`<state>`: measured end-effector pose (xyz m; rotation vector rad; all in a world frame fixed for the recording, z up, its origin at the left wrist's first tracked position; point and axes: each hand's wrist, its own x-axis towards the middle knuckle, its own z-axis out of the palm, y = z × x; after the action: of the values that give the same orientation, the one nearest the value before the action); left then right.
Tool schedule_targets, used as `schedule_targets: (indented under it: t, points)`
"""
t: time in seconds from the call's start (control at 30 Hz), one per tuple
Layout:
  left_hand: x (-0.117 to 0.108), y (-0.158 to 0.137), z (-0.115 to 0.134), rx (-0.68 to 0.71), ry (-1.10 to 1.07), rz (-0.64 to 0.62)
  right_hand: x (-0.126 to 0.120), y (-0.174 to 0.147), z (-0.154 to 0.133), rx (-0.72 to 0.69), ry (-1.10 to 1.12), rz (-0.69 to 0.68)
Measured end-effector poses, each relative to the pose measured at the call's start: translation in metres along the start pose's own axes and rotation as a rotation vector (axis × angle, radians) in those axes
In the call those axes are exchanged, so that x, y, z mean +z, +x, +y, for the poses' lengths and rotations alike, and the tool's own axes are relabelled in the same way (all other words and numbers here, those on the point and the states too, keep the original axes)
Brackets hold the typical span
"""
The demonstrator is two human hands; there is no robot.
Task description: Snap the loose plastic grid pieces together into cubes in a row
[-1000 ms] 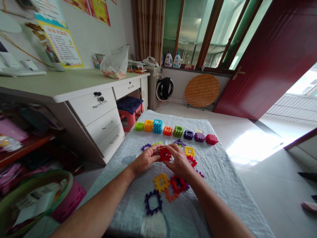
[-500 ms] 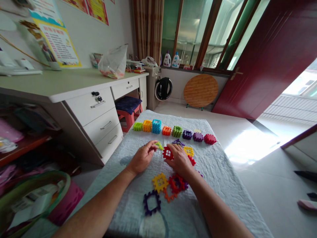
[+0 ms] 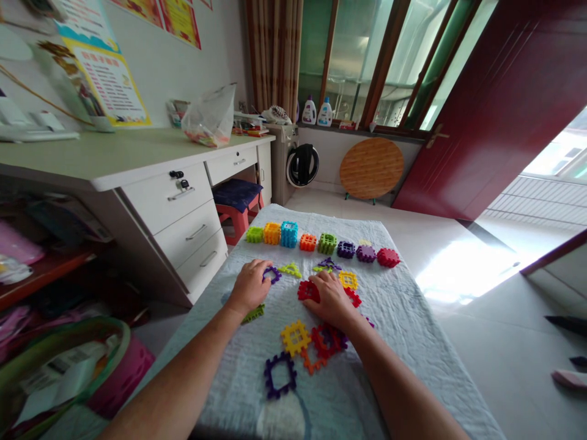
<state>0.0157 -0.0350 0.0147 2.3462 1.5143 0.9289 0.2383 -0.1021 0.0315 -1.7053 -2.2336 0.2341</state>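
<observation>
My left hand (image 3: pixel 250 287) is low over the cloth, its thumb and fingertips closed at the left edge of a purple square frame piece (image 3: pixel 274 275). A lime-green triangular piece (image 3: pixel 290 269) lies just right of that frame, and a green piece (image 3: pixel 255 313) shows partly under my left wrist. My right hand (image 3: pixel 334 298) has its thumb and fingers around a red square piece (image 3: pixel 304 291), now down near the cloth. Another red piece (image 3: pixel 353 297) is partly covered by this hand. Beyond it lie a yellow window piece (image 3: pixel 348 280) and a purple triangular piece (image 3: pixel 328 264).
Stacks of interlocking pieces, including a blue stack (image 3: pixel 288 234) and a red stack (image 3: pixel 388 257), line the far side of the cloth-covered table (image 3: pixel 403 342). Nearer me are a yellow window piece (image 3: pixel 296 337), a purple frame (image 3: pixel 280 376) and an orange piece (image 3: pixel 314 362).
My left hand has let go of the lime-green triangle, now lying on the cloth, and moved left to the purple frame. My right hand has lowered and tilted the red piece flat.
</observation>
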Motion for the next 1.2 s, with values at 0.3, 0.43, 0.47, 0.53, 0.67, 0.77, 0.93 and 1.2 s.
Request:
schedule_targets:
  t: [0.3,0.43,0.47,0.53,0.67,0.77,0.93,1.2]
  points:
    - [0.004,-0.003,0.0,0.014,0.044,-0.096,0.0,0.003,-0.004,-0.004,0.0,-0.024]
    - [0.004,-0.003,0.0,-0.006,0.044,-0.109,0.0,0.005,-0.003,0.009,0.003,-0.051]
    - [0.004,-0.003,0.0,-0.007,0.045,-0.112,0.0,0.005,-0.003,0.011,0.003,-0.057]
    - [0.005,-0.003,-0.001,-0.007,0.043,-0.115,0.001,0.006,-0.002,0.016,0.003,-0.058]
    - [0.005,-0.002,-0.002,-0.002,0.042,-0.119,0.003,0.01,-0.004,0.044,-0.023,-0.06]
    - [0.005,-0.002,-0.004,0.013,0.044,-0.122,0.003,0.014,-0.006,0.044,-0.045,-0.054]
    - [0.006,-0.002,-0.007,0.022,0.049,-0.139,-0.024,0.013,0.01,0.035,-0.007,0.055]
    - [0.008,-0.003,-0.009,0.04,0.051,-0.129,-0.096,0.003,0.128,0.195,0.019,0.237]
